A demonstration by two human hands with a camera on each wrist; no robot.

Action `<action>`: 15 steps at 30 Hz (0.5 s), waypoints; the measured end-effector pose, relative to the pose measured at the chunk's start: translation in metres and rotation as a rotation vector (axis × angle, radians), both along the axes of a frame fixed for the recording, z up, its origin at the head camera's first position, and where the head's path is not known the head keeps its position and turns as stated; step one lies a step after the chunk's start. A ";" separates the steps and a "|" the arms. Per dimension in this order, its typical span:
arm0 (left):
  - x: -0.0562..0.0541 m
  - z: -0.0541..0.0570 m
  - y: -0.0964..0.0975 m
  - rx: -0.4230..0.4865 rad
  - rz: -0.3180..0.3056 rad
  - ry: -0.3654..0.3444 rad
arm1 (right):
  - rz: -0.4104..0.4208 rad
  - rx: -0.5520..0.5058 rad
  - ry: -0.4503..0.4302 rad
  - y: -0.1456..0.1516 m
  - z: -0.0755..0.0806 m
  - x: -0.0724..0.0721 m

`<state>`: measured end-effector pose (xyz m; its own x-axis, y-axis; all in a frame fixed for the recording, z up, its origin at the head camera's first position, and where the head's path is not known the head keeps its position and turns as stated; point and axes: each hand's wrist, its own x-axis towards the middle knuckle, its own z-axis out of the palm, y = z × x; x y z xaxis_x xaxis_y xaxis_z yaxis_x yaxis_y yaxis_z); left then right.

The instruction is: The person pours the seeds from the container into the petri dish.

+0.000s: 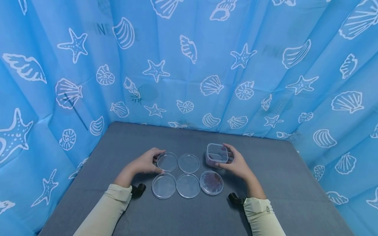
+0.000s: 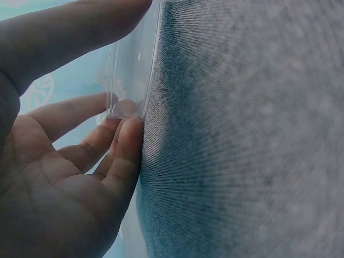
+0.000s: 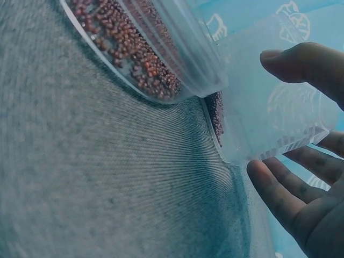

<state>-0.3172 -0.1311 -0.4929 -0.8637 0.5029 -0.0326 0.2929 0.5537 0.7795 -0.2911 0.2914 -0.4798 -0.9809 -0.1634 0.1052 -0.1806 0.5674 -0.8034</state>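
Observation:
My left hand (image 1: 145, 161) holds the back-left clear petri dish (image 1: 167, 162), thumb at its near side and fingers at its far side. In the left wrist view, fingertips (image 2: 131, 134) touch the dish wall (image 2: 134, 70) near the cloth. The right hand (image 1: 237, 164) grips a clear square plastic container (image 1: 217, 161) between thumb and fingers; small dark reddish beads or seeds lie inside it. Just nearer than the container, a petri dish (image 1: 211, 190) holds similar reddish-brown grains, which show clearly in the right wrist view.
Three more clear petri dishes stand beside these: back middle (image 1: 189, 163), front left (image 1: 164, 186) and front middle (image 1: 188, 186). All rest on a grey cloth-covered table (image 1: 183, 216). A blue curtain (image 1: 177, 65) printed with shells and starfish surrounds its back and sides.

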 end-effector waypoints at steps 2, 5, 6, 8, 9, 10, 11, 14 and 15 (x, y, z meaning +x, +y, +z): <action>0.001 0.001 -0.001 0.007 0.003 -0.004 | -0.001 0.000 0.003 -0.001 0.001 0.000; 0.003 0.002 -0.001 0.011 0.005 -0.014 | -0.006 0.001 0.016 -0.002 0.002 0.000; 0.003 0.002 -0.002 0.012 0.007 -0.017 | -0.007 0.001 0.024 -0.003 0.003 0.000; 0.004 0.002 -0.002 0.012 0.011 -0.021 | -0.019 0.003 0.039 -0.004 0.004 0.000; 0.004 0.002 -0.002 0.009 0.009 -0.020 | -0.027 0.009 0.051 -0.005 0.004 0.000; 0.003 0.002 -0.002 0.008 0.008 -0.021 | -0.031 0.013 0.064 -0.006 0.005 0.001; 0.002 0.001 -0.002 0.010 0.006 -0.019 | -0.035 0.011 0.077 -0.007 0.007 0.001; 0.000 0.000 -0.002 0.013 -0.006 -0.018 | -0.055 0.004 0.116 -0.013 0.011 0.003; 0.000 -0.001 -0.002 0.013 -0.010 -0.018 | -0.060 0.003 0.132 -0.016 0.012 0.004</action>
<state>-0.3174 -0.1331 -0.4939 -0.8579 0.5121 -0.0416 0.2840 0.5402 0.7922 -0.2873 0.2754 -0.4674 -0.9666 -0.1050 0.2338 -0.2503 0.5831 -0.7729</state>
